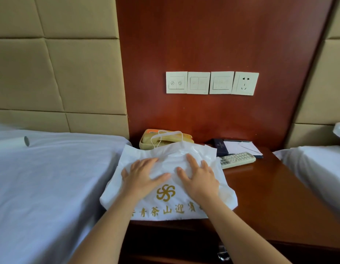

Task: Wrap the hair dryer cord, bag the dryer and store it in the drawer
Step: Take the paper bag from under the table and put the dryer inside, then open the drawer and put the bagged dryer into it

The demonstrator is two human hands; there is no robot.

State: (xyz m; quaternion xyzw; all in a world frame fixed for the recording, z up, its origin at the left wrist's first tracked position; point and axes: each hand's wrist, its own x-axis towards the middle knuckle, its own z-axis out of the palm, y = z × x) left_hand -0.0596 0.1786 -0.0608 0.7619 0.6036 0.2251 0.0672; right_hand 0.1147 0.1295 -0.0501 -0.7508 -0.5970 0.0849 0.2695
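Note:
A white cloth bag [165,199] with a gold emblem and gold lettering lies on the wooden nightstand [270,197]. It bulges in the middle; the hair dryer and cord are hidden, presumably inside. My left hand [141,175] and my right hand [198,177] lie flat on the bulge with fingers spread, pressing the fabric down. The bag's drawstring loops [166,135] trail over the telephone behind it. A metal drawer handle [222,253] shows on the nightstand front below my right forearm.
A beige telephone [146,142] stands behind the bag. A remote control [237,159] and a dark folder with white papers [239,146] lie at the back right. Beds with white sheets flank the nightstand, left bed [51,178] and right bed [317,168]. Wall switches and a socket [245,83] sit above.

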